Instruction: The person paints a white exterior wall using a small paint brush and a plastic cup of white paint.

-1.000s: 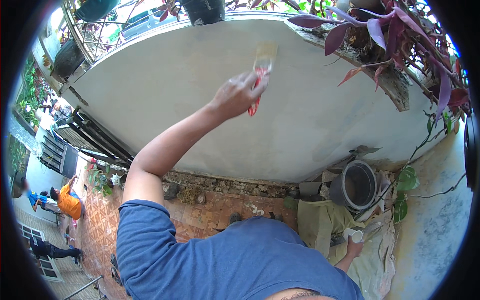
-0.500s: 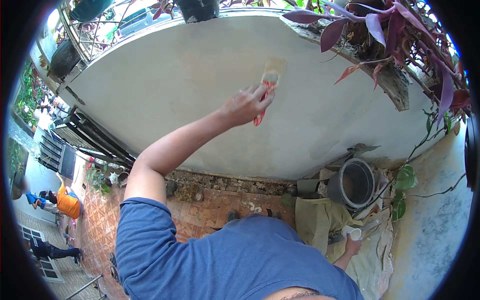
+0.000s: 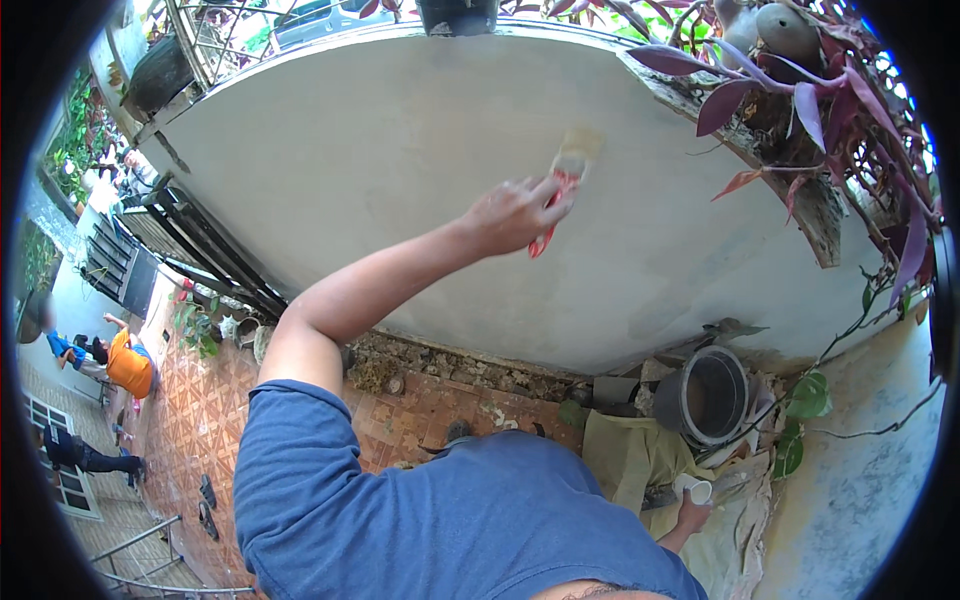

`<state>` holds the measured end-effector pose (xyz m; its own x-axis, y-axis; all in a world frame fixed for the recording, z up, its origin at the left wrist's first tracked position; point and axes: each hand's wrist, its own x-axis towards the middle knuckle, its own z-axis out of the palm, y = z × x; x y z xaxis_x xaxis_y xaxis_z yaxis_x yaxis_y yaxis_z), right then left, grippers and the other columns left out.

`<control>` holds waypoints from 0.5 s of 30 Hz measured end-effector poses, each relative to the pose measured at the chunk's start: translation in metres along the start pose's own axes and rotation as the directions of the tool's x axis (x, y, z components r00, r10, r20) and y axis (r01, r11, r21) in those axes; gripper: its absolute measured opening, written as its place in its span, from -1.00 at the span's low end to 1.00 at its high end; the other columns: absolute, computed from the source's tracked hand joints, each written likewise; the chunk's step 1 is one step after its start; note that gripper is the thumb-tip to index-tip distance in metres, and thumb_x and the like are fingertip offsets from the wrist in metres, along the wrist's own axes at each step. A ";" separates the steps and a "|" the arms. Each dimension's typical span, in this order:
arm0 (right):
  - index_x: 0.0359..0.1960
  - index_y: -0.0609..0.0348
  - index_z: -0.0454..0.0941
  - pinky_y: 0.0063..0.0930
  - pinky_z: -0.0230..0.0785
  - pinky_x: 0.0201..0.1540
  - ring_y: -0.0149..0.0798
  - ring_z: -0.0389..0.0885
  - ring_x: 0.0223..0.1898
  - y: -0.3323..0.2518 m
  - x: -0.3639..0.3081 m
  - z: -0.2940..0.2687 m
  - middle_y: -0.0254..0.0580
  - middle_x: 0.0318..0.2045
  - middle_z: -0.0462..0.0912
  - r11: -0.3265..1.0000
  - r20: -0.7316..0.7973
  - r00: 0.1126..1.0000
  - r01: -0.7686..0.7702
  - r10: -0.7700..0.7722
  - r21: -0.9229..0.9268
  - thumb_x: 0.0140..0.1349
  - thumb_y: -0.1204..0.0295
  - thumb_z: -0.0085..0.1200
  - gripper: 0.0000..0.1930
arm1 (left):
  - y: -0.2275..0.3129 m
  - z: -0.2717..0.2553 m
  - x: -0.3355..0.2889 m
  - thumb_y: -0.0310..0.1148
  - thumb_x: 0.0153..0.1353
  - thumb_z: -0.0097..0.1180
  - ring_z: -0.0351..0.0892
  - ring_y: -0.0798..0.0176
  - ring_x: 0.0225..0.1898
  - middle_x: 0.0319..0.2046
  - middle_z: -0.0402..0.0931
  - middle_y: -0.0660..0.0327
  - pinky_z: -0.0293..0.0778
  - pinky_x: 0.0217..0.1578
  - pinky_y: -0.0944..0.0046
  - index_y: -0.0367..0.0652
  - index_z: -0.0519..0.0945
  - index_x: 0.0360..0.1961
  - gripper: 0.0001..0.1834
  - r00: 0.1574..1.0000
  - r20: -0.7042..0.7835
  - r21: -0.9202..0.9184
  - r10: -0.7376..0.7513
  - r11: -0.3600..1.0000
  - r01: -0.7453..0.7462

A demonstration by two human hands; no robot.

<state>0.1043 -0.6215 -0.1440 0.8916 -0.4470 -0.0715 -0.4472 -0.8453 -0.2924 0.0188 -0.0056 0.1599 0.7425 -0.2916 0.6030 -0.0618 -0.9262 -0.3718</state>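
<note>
My left hand [image 3: 515, 215] is closed around the red handle of a flat paintbrush [image 3: 567, 182]. The brush points up, its pale bristles lying against the off-white wall [image 3: 400, 160]. Low on the right, my right hand [image 3: 692, 515] grips a small white cup [image 3: 694, 489], tilted so its rim shows; its contents cannot be made out. Darker, damp-looking patches mark the wall below the brush.
A dark bucket [image 3: 702, 396] stands at the wall's foot beside a pale cloth sheet [image 3: 625, 455]. A rough plank [image 3: 800, 205] with purple-leaved plants juts out at upper right. A black pot [image 3: 458, 16] sits on the wall top. Other people [image 3: 130, 365] are far left.
The view has swung, shifting the wall to the right in the picture. The brush has moved slightly along the wall. Both hands keep their holds.
</note>
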 end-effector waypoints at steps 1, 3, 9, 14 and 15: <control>-0.04 0.16 0.46 -0.02 0.33 -0.01 0.06 0.50 -0.02 0.001 0.002 0.001 0.01 -0.09 0.56 1.000 -0.002 1.000 0.006 -0.006 0.005 -0.25 0.03 0.37 -0.28 | 0.004 -0.001 -0.009 -0.46 0.02 0.07 0.55 0.13 -0.29 -0.30 0.43 0.09 0.57 -0.36 0.23 -0.19 0.48 -0.06 -0.62 0.995 0.102 -0.053 -0.024 0.998 0.029; -0.05 0.15 0.46 -0.02 0.33 -0.01 0.05 0.50 -0.02 0.005 0.004 0.005 0.01 -0.10 0.56 0.999 0.007 1.000 0.021 -0.021 0.024 -0.25 0.03 0.37 -0.29 | -0.001 -0.007 -0.022 -0.47 0.01 0.08 0.55 0.13 -0.30 -0.31 0.43 0.09 0.57 -0.36 0.22 -0.19 0.49 -0.07 -0.62 0.999 -0.004 -0.063 -0.041 0.997 0.040; -0.05 0.16 0.45 -0.05 0.33 0.00 0.05 0.51 -0.02 -0.002 0.009 -0.001 0.01 -0.09 0.56 0.998 0.022 0.998 0.060 -0.060 -0.014 -0.23 0.06 0.37 -0.30 | -0.060 -0.066 -0.029 -0.49 0.00 0.08 0.55 0.16 -0.32 -0.34 0.42 0.12 0.58 -0.38 0.23 -0.18 0.51 -0.08 -0.63 0.966 -0.228 0.098 -0.121 0.984 0.146; -0.07 0.21 0.47 -0.08 0.34 -0.01 0.06 0.53 -0.04 -0.024 0.019 0.005 0.06 -0.12 0.58 0.990 0.023 0.991 0.132 -0.133 0.042 -0.23 0.09 0.38 -0.33 | -0.054 -0.042 -0.066 -0.48 0.03 0.05 0.54 0.18 -0.32 -0.35 0.41 0.14 0.58 -0.39 0.24 -0.14 0.48 -0.04 -0.61 0.986 0.086 0.167 -0.144 0.978 0.128; -0.11 0.24 0.51 -0.10 0.36 -0.03 0.07 0.55 -0.07 -0.029 0.020 0.005 0.09 -0.16 0.60 0.984 -0.004 0.986 0.165 -0.165 0.072 -0.23 0.11 0.39 -0.35 | -0.050 -0.040 -0.073 -0.48 0.03 0.05 0.54 0.18 -0.32 -0.35 0.41 0.14 0.58 -0.39 0.24 -0.14 0.48 -0.04 -0.61 0.985 0.086 0.169 -0.147 0.977 0.131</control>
<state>0.1360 -0.6041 -0.1420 0.9530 -0.3024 -0.0183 -0.2876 -0.8842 -0.3682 -0.0595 0.0529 0.1629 0.7980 -0.1305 0.5883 0.1498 -0.9027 -0.4034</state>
